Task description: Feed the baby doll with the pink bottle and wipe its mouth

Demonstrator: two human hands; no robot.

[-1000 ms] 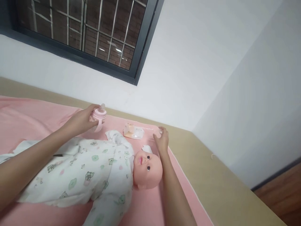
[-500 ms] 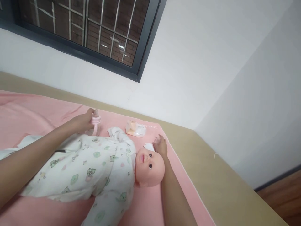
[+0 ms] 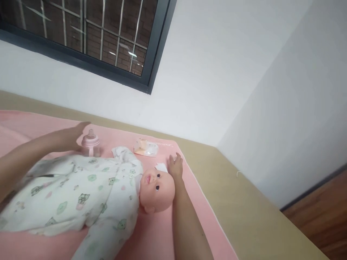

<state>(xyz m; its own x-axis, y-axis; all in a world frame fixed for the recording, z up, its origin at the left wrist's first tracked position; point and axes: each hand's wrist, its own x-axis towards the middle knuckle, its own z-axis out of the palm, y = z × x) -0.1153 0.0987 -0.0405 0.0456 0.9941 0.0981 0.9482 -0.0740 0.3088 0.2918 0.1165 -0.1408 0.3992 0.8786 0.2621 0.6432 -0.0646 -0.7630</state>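
Observation:
A baby doll (image 3: 157,191) in a white printed outfit lies face up, its head toward the right. Beside its body stands a pink-and-clear baby bottle (image 3: 91,143), upright, its teat uncovered. My left hand (image 3: 73,139) is just left of the bottle, thumb raised and apart from it; its other fingers are partly hidden. Past the doll's head, my right hand (image 3: 176,167) rests low over the cloth, thumb and fingers curved around a small clear cap (image 3: 174,159), mostly hidden.
A pink blanket (image 3: 151,231) covers much of the wooden surface (image 3: 214,187). An orange-and-white soft pack (image 3: 145,147) lies between bottle and right hand. Something white (image 3: 161,167) shows behind the doll's head. A wall and a barred window (image 3: 108,39) stand behind.
My left hand has let go of the bottle and drawn slightly left; the bottle stays standing. My right hand's fingers have shifted slightly around the clear cap. The view has turned a little right.

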